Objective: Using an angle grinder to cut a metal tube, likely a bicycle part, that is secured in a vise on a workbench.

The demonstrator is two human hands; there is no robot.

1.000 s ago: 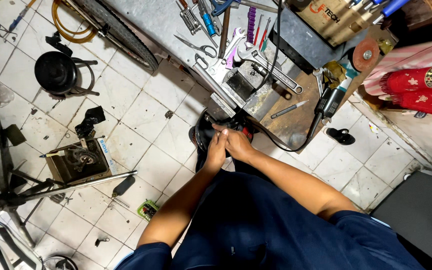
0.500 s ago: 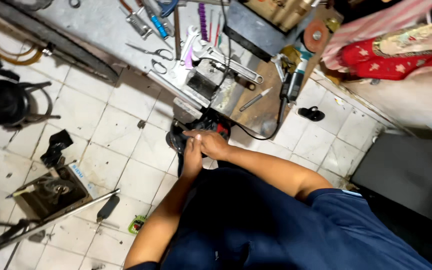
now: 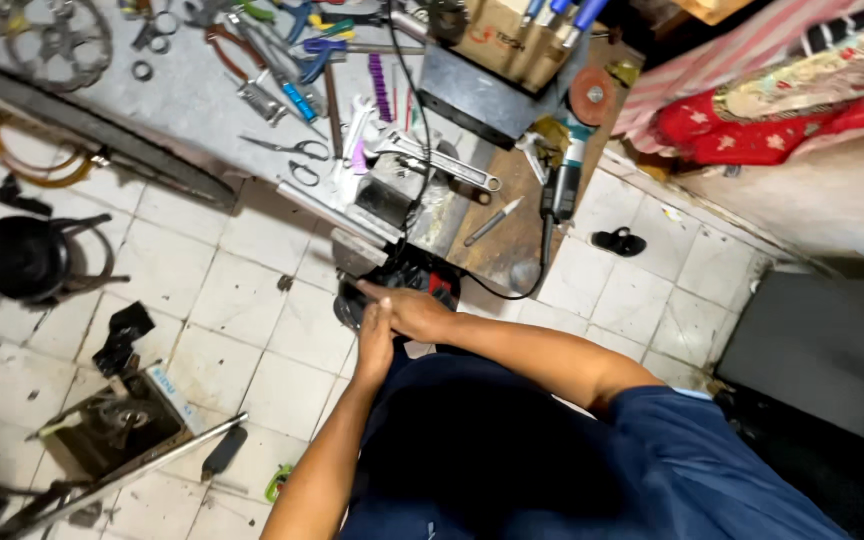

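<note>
**Both hands on a power tool below the counter edge**

Head view: gripping a black and red power tool (image 3: 402, 285) low against the counter (image 3: 192, 100) edge, above the tiled floor (image 3: 252, 330). Left hand (image 3: 374, 340) pressing its side, fingers clenched on the casing. Right hand (image 3: 414, 312) lying over the top, fingers curling around it. Sitting on the counter nearby: scissors (image 3: 287, 148), adjustable wrench (image 3: 437, 160).

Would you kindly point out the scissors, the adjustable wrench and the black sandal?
scissors (image 3: 287, 147): head view, on the blades near the pivot.
adjustable wrench (image 3: 442, 163): head view, on the middle of its handle.
black sandal (image 3: 619, 241): head view, on its strap.
</note>
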